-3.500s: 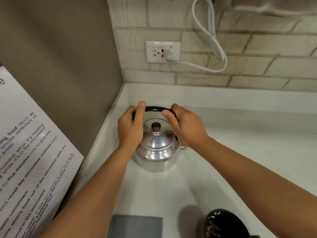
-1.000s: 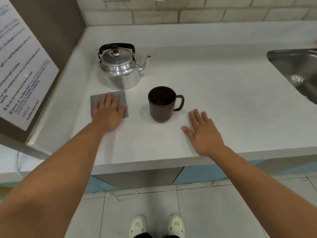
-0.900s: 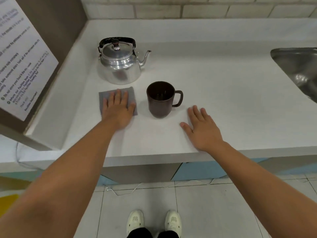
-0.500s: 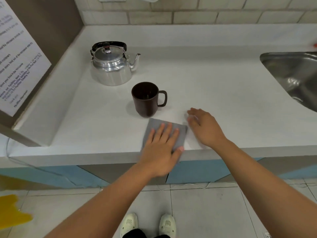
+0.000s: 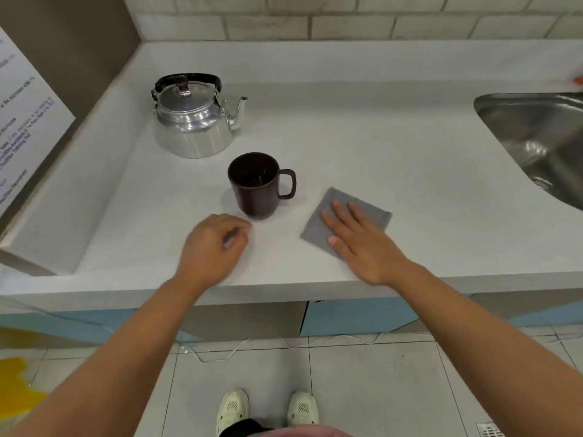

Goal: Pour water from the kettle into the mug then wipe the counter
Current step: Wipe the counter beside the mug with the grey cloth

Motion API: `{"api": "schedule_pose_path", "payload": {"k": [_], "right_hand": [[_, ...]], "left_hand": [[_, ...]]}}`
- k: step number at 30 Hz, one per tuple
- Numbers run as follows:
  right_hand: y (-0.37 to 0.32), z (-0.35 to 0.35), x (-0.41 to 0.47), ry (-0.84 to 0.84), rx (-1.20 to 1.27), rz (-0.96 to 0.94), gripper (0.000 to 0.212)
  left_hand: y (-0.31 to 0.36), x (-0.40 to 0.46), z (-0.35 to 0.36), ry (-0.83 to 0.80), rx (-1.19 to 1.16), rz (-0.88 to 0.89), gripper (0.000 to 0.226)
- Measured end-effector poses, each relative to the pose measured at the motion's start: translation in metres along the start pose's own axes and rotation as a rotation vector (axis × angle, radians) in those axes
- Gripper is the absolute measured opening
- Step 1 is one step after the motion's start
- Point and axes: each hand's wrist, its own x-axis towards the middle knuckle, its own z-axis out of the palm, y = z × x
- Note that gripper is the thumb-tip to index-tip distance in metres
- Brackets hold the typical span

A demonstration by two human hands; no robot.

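A shiny metal kettle (image 5: pixel 195 124) with a black handle stands at the back left of the white counter (image 5: pixel 362 146), spout pointing right. In front of it is a dark brown mug (image 5: pixel 257 187), upright, handle to the right. A grey cloth (image 5: pixel 362 209) lies flat to the right of the mug. My right hand (image 5: pixel 356 238) presses flat on the cloth with fingers spread. My left hand (image 5: pixel 214 244) hovers at the counter's front just left of the mug, fingers loosely curled, holding nothing and slightly blurred.
A steel sink (image 5: pixel 536 140) is set into the counter at the right. A brown side wall with a printed notice (image 5: pixel 22 121) closes the left end. Tiled wall behind. My shoes (image 5: pixel 268 408) stand on the tiled floor below the counter's front edge.
The cloth went from under my left hand to under my right hand and slid right, past the mug. My left hand pulled back to the left and curled up.
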Motion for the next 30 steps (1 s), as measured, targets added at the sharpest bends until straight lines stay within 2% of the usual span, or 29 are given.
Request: {"api": "schedule_pose_path", "payload": {"k": [4, 8, 10, 12, 15, 17, 18, 20, 22, 23, 26, 27, 30], "right_hand": [[0.04, -0.02, 0.06, 0.037, -0.111, 0.257, 0.057], [0.06, -0.04, 0.145, 0.051, -0.11, 0.463, 0.062], [0.053, -0.047, 0.182, 0.047, -0.109, 0.489, 0.064], [0.032, -0.046, 0.209, 0.029, -0.13, 0.359, 0.063], [-0.006, -0.032, 0.224, -0.065, -0.154, -0.064, 0.058], [-0.008, -0.028, 0.225, -0.103, -0.167, -0.233, 0.054], [-0.003, -0.031, 0.226, -0.086, -0.172, -0.224, 0.054], [0.01, -0.038, 0.227, -0.025, -0.186, -0.03, 0.055], [0.014, -0.042, 0.228, -0.035, -0.216, 0.138, 0.057], [0.007, -0.041, 0.228, -0.065, -0.235, 0.11, 0.057], [-0.014, -0.031, 0.225, -0.164, -0.228, -0.191, 0.057], [-0.015, -0.028, 0.223, -0.169, -0.213, -0.241, 0.057], [-0.001, -0.031, 0.213, -0.099, -0.177, -0.133, 0.057]], "left_hand": [[-0.024, 0.012, -0.007, 0.022, 0.205, -0.054, 0.026], [-0.026, 0.012, 0.001, 0.013, 0.202, -0.09, 0.03], [-0.029, 0.012, 0.001, 0.015, 0.187, -0.088, 0.031], [-0.03, 0.012, 0.001, 0.009, 0.173, -0.101, 0.032], [-0.03, 0.012, 0.002, 0.012, 0.15, -0.115, 0.031], [-0.031, 0.013, 0.002, 0.014, 0.144, -0.113, 0.03], [-0.031, 0.013, 0.002, 0.016, 0.143, -0.112, 0.03], [-0.029, 0.014, 0.001, 0.013, 0.143, -0.111, 0.029], [-0.027, 0.014, 0.002, 0.012, 0.139, -0.115, 0.029], [-0.026, 0.014, 0.002, 0.012, 0.136, -0.117, 0.029], [-0.027, 0.014, 0.001, -0.005, 0.127, -0.113, 0.031], [-0.028, 0.014, 0.001, -0.01, 0.123, -0.112, 0.031], [-0.03, 0.013, 0.001, -0.018, 0.123, -0.101, 0.032]]}}
